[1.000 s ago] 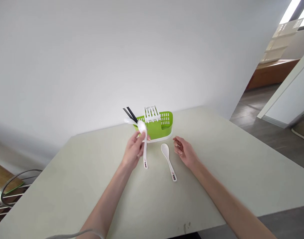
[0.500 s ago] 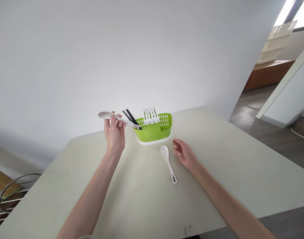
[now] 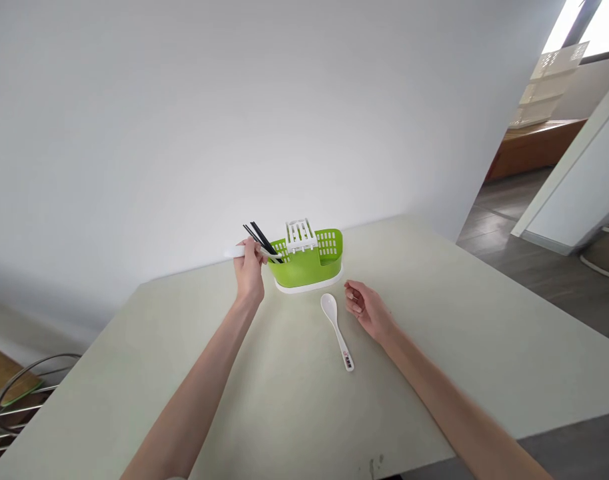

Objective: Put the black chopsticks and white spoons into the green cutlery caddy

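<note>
My left hand is closed around a white spoon, at the left end of a green cutlery basket. The spoon's bowl points left, and its handle reaches over the basket's left compartment. Black chopsticks lean out of that same compartment. A white slatted piece sits on the basket's middle section, and a white base runs below. Another white spoon lies on the table, its bowl towards the basket. Just right of that bowl, my right hand rests with curled fingers and nothing visible in them.
The pale table meets a plain wall behind the basket. A metal rack stands beyond the table's left edge. To the right are a grey floor and a white partition.
My left hand has moved right with the spoon, closer to the basket, and the handle end now reaches further over the left compartment. My right hand and the spoon on the table stay put.
</note>
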